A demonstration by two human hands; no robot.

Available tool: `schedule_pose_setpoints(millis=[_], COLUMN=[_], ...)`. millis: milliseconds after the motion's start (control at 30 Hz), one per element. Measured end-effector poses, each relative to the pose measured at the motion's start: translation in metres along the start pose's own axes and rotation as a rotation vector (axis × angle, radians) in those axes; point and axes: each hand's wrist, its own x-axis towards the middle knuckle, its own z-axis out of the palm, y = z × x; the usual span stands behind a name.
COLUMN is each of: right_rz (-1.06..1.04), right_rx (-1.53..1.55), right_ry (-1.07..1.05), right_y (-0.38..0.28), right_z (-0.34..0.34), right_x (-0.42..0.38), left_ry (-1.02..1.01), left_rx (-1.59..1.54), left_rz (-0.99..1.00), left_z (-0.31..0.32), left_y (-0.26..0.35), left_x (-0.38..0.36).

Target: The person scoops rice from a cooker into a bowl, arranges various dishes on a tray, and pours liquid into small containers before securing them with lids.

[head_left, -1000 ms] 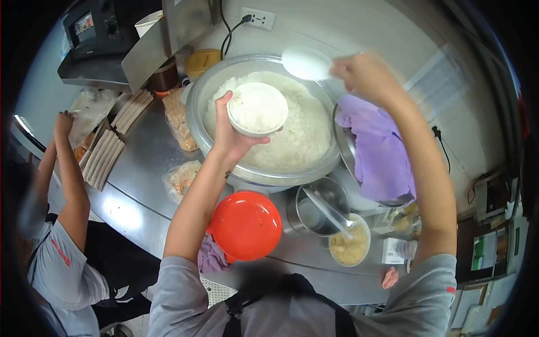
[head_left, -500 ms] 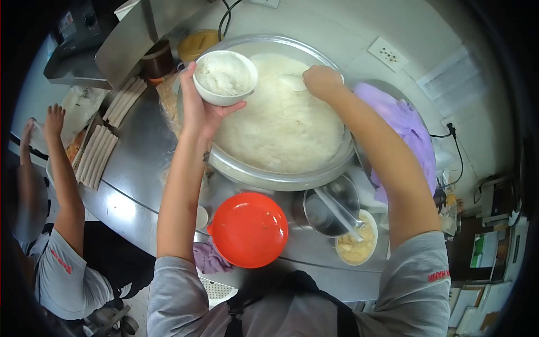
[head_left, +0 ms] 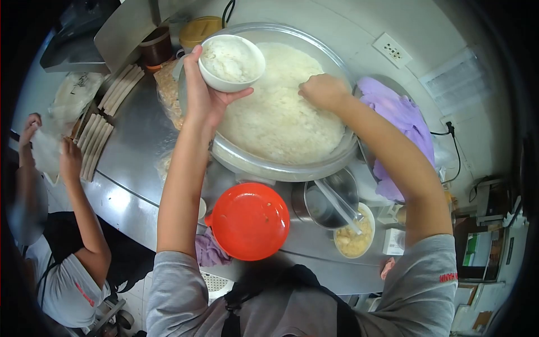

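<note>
My left hand holds a white bowl partly filled with rice above the left side of a big metal rice pot. My right hand is closed and pressed down into the cooked rice at the pot's far right. The white rice paddle it held earlier is hidden under the hand and the rice.
A red round lid lies near the steel counter's front edge, beside a metal cup with a ladle and a small bowl of yellowish food. A purple cloth lies right of the pot. A co-worker's hands handle a bag at far left, beside white stacked strips.
My right hand came down from above the pot's far rim with the white paddle and pushed into the rice. My left hand carried the bowl to the pot's left side.
</note>
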Motion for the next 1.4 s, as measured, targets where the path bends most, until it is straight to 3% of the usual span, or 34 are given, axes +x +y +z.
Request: schedule_pose_setpoints(millis=[467,667,800,967,1067,1300,1400], right_rz=[-0.299,-0.357,-0.314,-0.21,-0.214,-0.022,0.064], right_rx=[-0.055,-0.067,0.132,0.556,0.88,1.265,1.374], right_ry=[0.114,0.081,0.064,0.041,-0.281,-0.635,-0.513], right_y=[-0.044,-0.043,-0.054,-0.055,-0.043,-0.008,0.006], right_z=[0.025,-0.008,-0.019,0.024,0.032,0.007,-0.005], right_x=[-0.056,-0.091,-0.104,-0.073,-0.056,-0.062,-0.062], left_ry=[0.066,0.075,0.044,0.102,0.151,0.14,0.107], left_rx=[0.012,0.04,-0.007,-0.015,-0.016,-0.04,-0.007], left_rz=[0.026,0.021,0.028,0.08,0.096,0.092,0.088], left_z=[0.003,0.005,0.0,0.004,0.007,0.0,-0.001], left_y=[-0.002,0.0,-0.001,0.0,0.002,0.0,-0.001], left_x=[-0.003,-0.002,0.001,-0.003,-0.006,0.0,0.0])
